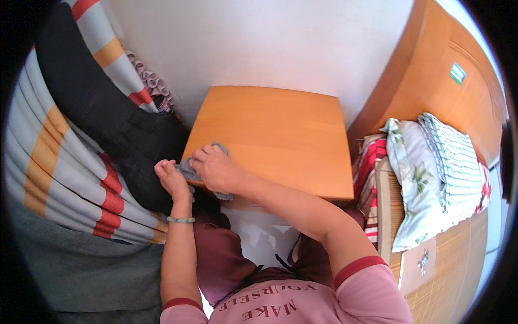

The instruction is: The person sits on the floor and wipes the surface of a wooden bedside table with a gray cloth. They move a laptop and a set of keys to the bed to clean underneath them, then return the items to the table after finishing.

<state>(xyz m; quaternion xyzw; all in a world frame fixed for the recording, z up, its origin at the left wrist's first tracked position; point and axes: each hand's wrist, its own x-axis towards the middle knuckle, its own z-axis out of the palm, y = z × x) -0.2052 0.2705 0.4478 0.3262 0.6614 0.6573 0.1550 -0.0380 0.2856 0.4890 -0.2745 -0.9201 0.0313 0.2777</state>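
A small wooden table (279, 137) with a smooth orange-brown top stands before me against the wall. At its near left corner, my right hand (216, 168) lies over a grey cloth (188, 169), its fingers curled onto the cloth. Part of the cloth hangs below the table's front edge. Just left of that corner is my left hand (173, 180), fingers bent around the cloth's left end. The palm side and what lies under the right hand are hidden. A pale bangle (181, 220) circles my left wrist.
A long black fabric-covered thing (117, 109) leans along the left, beside a striped curtain (52, 162). On the right, a floral pillow (417, 190) and a folded striped cloth (453, 158) rest on a bed with a mat (457, 255) and wooden headboard (433, 81).
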